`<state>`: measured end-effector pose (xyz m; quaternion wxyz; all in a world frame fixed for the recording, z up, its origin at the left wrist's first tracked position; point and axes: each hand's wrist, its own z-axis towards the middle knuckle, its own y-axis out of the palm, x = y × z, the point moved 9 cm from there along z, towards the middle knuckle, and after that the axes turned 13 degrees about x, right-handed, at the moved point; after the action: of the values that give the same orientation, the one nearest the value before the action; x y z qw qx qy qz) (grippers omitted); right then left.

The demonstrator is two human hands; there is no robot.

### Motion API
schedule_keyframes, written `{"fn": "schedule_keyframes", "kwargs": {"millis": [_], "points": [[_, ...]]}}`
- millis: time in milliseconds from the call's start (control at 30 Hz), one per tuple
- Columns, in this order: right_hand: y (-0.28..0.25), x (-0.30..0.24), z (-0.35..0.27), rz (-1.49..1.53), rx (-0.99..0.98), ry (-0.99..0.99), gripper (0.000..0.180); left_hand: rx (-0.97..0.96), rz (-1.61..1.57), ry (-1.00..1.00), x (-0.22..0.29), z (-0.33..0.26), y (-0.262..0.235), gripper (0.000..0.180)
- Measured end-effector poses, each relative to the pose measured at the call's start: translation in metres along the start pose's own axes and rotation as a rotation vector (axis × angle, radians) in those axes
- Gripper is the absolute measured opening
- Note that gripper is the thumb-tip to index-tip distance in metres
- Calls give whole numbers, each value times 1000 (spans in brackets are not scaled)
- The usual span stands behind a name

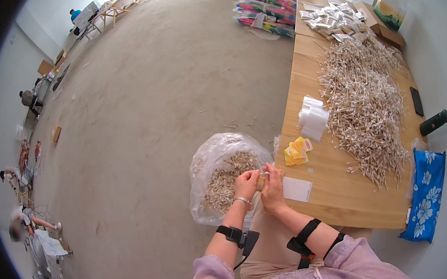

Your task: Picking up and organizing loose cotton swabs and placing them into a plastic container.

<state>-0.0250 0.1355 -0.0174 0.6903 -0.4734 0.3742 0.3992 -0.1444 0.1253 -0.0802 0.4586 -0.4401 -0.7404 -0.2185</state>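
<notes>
My left hand (247, 185) and my right hand (273, 191) meet above my lap, beside the table's near left corner. The fingers of both are closed in a pinch around something small and pale, too small to make out. Just below and left of them, a large clear plastic bag (198, 189) holds a heap of loose cotton swabs (223, 186). Right of my right hand, a white rectangular pad (297, 189) lies on the table. Yellow printed cards (297, 151) sit in a loose stack past it, with clear small plastic bags (314, 118) behind them.
A long pile of cotton swabs (362, 101) covers much of the wooden table (303, 64). Filled packets (334, 19) lie beyond it. Along the wall are a phone (416, 101), a dark flask (434, 122) and a blue flowered packet (427, 193). Several people work far left.
</notes>
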Motion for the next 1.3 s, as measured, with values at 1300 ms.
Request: {"fn": "schedule_keyframes", "kwargs": {"millis": [1300], "points": [[-136, -51, 31, -145, 66, -13, 50, -87, -541, 266, 44, -128, 71, 20]]}}
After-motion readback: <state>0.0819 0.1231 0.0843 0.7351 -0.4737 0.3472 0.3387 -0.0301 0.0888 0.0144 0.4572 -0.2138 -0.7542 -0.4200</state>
